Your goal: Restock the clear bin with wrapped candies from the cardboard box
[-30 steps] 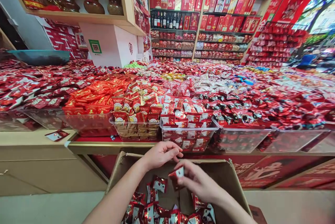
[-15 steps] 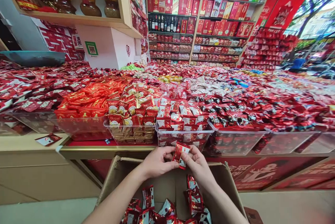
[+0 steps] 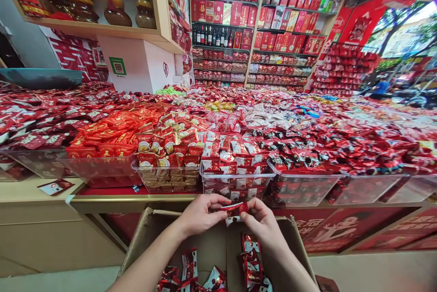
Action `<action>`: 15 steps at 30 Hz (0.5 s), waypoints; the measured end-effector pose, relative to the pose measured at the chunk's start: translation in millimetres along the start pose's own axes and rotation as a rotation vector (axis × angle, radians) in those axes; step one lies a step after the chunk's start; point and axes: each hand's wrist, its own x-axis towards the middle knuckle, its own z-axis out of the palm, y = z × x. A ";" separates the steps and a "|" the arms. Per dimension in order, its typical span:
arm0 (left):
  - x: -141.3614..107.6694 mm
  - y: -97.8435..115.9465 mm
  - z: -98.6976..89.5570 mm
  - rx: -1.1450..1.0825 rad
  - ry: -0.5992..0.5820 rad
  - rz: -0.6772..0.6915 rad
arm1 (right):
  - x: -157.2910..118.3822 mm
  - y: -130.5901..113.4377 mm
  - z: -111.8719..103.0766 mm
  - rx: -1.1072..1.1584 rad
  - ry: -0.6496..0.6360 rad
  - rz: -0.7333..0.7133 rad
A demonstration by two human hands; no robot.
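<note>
A small red-and-white candy packet (image 3: pixel 235 210) is held between my two hands, above an open cardboard box (image 3: pixel 218 242). My left hand (image 3: pixel 205 212) pinches its left end between thumb and fingers. On its right end, my right hand (image 3: pixel 261 219) has thumb and fingers closed. The packet is tilted, so its face shows narrow. Several like packets (image 3: pixel 189 264) lie loose in the bottom of the box. Just beyond my hands stands a clear plastic bin (image 3: pixel 237 180) with matching red-and-white packets standing in rows.
Clear bins of other wrapped sweets line the counter, with durian packets (image 3: pixel 169 155) left and dark red packets (image 3: pixel 303 155) right. A lone packet (image 3: pixel 55 186) lies on the left ledge. A wooden cabinet (image 3: pixel 164 32) overhangs the left. Stocked shelves (image 3: pixel 254 32) stand behind.
The packet has turned from upright, facing me, to lying flatter and more sideways between my fingers. Both hands keep hold of it. The camera view has shifted slightly.
</note>
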 end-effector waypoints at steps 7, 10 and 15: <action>-2.5 1.4 -0.1 0.088 0.015 -0.035 | -5.2 -1.7 -2.4 -0.426 -0.195 -0.103; -3.3 2.8 -0.4 0.074 0.010 -0.027 | -8.1 -6.2 -0.5 -0.513 -0.227 -0.079; -2.0 2.9 -0.5 0.029 0.011 -0.008 | -7.6 -42.0 -13.3 -0.415 -0.273 -0.033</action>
